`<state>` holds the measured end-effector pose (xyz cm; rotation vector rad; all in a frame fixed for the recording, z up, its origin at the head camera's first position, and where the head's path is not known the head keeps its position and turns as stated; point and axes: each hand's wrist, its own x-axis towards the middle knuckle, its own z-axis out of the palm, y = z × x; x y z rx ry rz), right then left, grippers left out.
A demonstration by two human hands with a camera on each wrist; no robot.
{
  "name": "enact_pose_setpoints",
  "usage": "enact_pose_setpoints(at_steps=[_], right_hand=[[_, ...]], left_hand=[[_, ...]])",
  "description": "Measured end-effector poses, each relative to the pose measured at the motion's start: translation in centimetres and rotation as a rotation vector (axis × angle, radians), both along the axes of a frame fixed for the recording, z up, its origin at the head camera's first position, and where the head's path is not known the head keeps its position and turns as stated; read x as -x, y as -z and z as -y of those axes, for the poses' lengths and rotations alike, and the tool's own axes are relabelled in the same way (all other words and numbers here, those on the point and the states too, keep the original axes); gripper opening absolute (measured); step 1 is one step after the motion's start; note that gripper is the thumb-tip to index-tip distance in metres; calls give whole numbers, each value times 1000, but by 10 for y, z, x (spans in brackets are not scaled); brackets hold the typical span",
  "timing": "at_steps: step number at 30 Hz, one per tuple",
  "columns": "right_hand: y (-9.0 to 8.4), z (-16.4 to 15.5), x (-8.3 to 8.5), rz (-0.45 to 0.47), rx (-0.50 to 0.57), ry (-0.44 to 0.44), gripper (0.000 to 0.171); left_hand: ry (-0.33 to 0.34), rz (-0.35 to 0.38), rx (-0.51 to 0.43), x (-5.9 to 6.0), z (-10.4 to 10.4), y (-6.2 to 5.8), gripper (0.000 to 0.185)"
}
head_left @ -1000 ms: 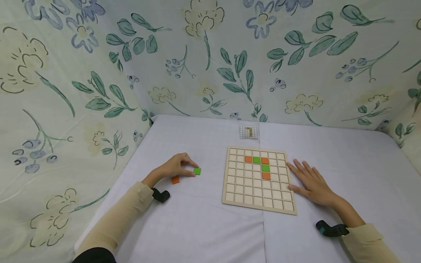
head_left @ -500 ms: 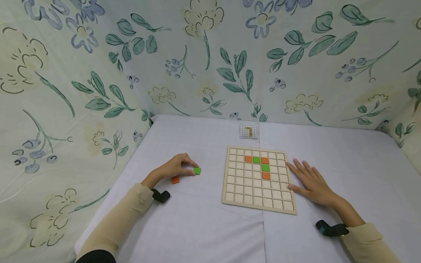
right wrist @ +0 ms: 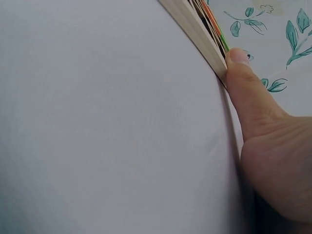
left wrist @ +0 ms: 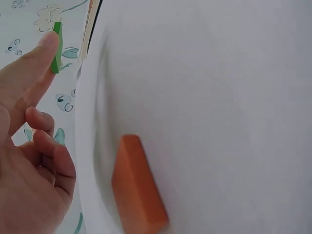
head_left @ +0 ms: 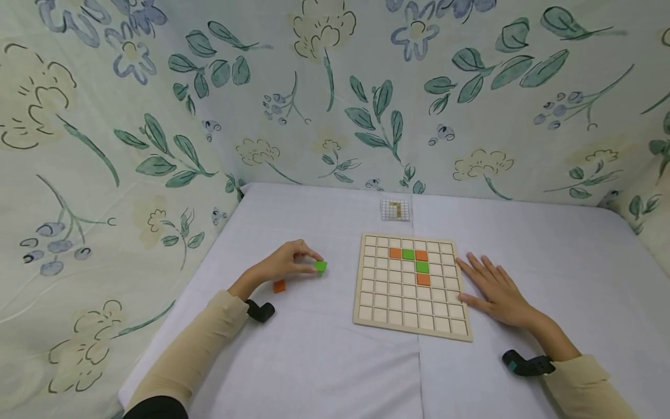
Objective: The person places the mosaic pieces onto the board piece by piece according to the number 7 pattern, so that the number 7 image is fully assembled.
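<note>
While your left hand (head_left: 277, 266) pinches the green tile (head_left: 320, 266) between thumb and fingertip, the piece sits just above the white tablecloth (head_left: 324, 355), left of the wooden grid board (head_left: 410, 286) and apart from it. In the left wrist view the same green tile (left wrist: 57, 48) shows edge-on at your fingertip, the other fingers curled in loosely. So the step in hand looks like pick-up and carry: tile lifted, not yet over the board.

Your right hand (head_left: 497, 291) lies flat beside the board's right edge, fingers spread and straight, holding nothing. The right wrist view shows the thumb (right wrist: 243, 83) pressed against the board's rim, steadying it.

Next move, as a judgement: you carry the green tile right, over the board's near-left rim, and drop it square into one cell. The likely cell is the one under the lowest orange tile in the column, if the colours go on alternating, but check the small pattern card (head_left: 395, 210) behind the board; its detail is too small to read here. Keep the right hand bracing so the board doesn't slide.

Counts:
- board: one
- tiles on the board: five, three orange and two green
- loose tiles: two, the green one in your fingers and one orange tile (head_left: 280, 286) on the cloth by your left wrist
- pattern card: one
- wrist cameras: two
</note>
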<state>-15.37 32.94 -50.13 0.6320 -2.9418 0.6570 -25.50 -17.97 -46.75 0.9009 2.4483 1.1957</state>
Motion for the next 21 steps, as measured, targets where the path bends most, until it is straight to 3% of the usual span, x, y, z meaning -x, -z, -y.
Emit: enact_pose_setpoints(at_steps=[11,12,18,21], right_hand=[[-2,1,2,8,-5,-3,84],[-3,1,2,8,-5,-4,84],[-2,0,1,8,-4,-6,84],[-1,0,1,8,-2,-7,84]], left_hand=[[3,-7,-20,-4,-24,-18,33],[2,-8,-20,-7,-27,-25,32],[23,-15,-25,-9,-41,-31,32],[37,-9,-31,-8,-48,-28,32]])
